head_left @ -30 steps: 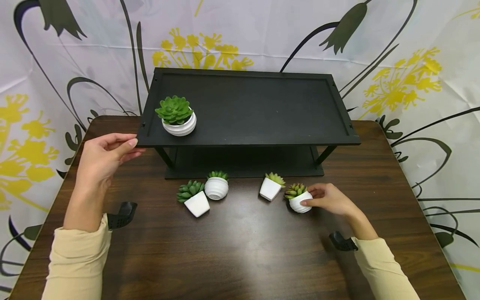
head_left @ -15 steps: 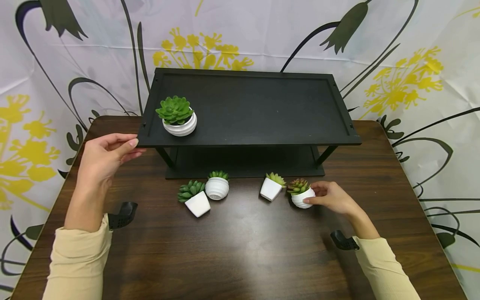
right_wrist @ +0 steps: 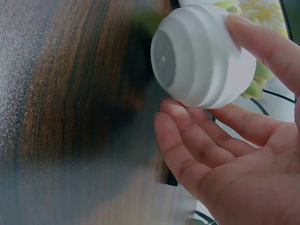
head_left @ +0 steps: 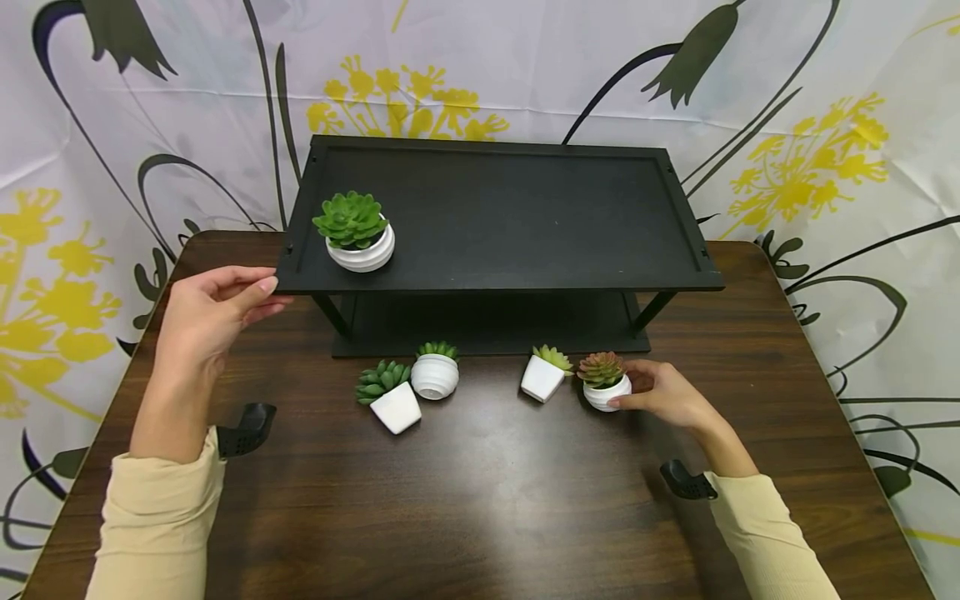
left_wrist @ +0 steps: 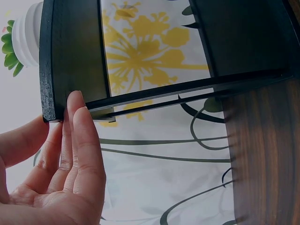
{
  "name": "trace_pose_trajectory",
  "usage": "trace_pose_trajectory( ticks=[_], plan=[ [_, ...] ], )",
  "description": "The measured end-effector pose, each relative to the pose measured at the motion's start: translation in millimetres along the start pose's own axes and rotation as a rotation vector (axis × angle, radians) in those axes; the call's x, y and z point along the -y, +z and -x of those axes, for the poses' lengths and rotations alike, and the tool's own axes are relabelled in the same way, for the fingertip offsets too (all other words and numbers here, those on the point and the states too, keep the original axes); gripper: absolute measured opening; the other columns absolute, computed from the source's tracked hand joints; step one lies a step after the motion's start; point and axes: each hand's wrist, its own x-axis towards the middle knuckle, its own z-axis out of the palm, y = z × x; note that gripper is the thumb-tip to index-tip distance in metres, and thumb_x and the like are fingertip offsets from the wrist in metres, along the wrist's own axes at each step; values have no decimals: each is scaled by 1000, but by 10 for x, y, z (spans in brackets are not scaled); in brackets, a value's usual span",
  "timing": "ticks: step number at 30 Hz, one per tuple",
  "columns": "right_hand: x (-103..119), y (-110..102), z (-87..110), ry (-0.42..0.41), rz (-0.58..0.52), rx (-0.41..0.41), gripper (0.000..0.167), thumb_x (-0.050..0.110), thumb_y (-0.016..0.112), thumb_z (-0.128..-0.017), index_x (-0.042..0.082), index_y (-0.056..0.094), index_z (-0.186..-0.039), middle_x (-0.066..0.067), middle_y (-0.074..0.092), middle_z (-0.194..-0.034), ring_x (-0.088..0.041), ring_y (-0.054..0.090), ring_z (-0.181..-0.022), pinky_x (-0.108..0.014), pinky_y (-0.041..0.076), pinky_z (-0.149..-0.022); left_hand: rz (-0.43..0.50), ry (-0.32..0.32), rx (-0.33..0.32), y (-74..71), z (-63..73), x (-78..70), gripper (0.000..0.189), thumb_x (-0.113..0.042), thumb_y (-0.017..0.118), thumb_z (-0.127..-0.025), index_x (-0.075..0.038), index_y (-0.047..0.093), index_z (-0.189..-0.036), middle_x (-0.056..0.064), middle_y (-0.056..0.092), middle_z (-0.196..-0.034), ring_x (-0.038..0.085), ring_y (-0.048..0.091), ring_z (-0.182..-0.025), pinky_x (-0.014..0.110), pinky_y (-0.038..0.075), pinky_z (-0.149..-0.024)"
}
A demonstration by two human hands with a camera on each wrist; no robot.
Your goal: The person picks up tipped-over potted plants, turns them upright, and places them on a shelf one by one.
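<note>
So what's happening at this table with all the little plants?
A person is handling small potted succulents by a black two-tier shelf. Their right hand grips a round white pot with a reddish succulent, lifted off the wooden table. Their left hand touches the shelf's left corner. One green succulent sits on top; three more pots wait in front.

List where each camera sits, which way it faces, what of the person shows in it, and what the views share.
Head: worn high, facing forward and down on the table, black shelf, both hands and sleeves.
Left wrist: beside the left hand, facing the shelf's corner; fingers touch its edge.
Right wrist: beneath the right hand, facing the ribbed white pot it grips, base toward the lens.
Shared: shelf in head and left wrist; pot in head and right wrist.
</note>
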Motion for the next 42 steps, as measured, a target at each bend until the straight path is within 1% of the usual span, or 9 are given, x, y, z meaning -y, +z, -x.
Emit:
trace_pose_trajectory(
  ticks=[6,12,19,25,28,35,37,39,42],
  plan=[
    [1,-5,-5,-10,22,-10,62,17,77,-74,-11,48,-121,-18,60,-105,-27,58,-92,-29,51,-71,-11,7,3,1,0,3,16,-3,66,-82,-18,69,-79,-6,66,-72,8,66,-61,18,56,-61],
    [10,-13,2,-15,12,-16,61,10,77,-73,-9,46,-122,-20,54,-111,-32,53,-101,-30,49,-72,-14,3,-1,0,-2,0,16,-3,66,-83,-19,69,-78,-7,66,-72,8,66,-61,18,56,-61],
    [-38,-25,-3,-9,-73,11,65,2,76,-72,-10,40,-124,-23,52,-115,-34,51,-105,-38,49,-82,92,-16,22,-18,-4,-9,15,1,65,-82,-13,69,-79,-3,67,-73,10,66,-60,19,56,-61],
    [-97,-51,-37,-9,-84,36,72,2,78,-70,-8,37,-128,-24,49,-119,-33,49,-106,-39,47,-86,146,-21,37,-24,-7,-11,16,4,63,-82,-11,69,-79,-2,67,-73,11,66,-59,18,56,-60],
    [-118,-55,-57,-7,-102,47,73,1,78,-68,-6,39,-129,-23,49,-119,-32,49,-106,-37,47,-86,141,-22,36,-25,-10,-9,16,3,63,-82,-11,69,-80,-2,67,-73,11,66,-59,18,56,-60],
    [-129,-46,-80,-28,-142,66,73,1,79,-67,-4,41,-130,-23,47,-123,-32,46,-109,-34,46,-86,66,-7,20,-15,-3,-5,17,1,64,-83,-15,69,-79,-4,66,-72,9,66,-60,18,56,-60],
    [-135,-43,-88,-30,-143,64,76,0,79,-67,-3,39,-131,-23,46,-125,-32,45,-111,-36,45,-88,78,-9,23,-19,-1,-5,16,1,64,-83,-14,69,-79,-4,66,-73,9,66,-60,18,56,-60],
    [-136,-38,-90,-39,-148,62,79,-1,79,-66,-3,37,-133,-23,45,-126,-32,44,-111,-37,43,-90,57,-5,19,-17,1,-5,17,1,64,-83,-15,69,-79,-4,66,-72,9,66,-60,18,56,-60],
    [-138,-25,-89,-43,-145,51,80,-1,80,-66,-2,36,-133,-22,44,-126,-31,43,-110,-35,43,-90,83,-15,24,-26,1,-5,15,1,64,-83,-13,69,-79,-3,66,-72,9,66,-60,17,56,-60]
  ],
)
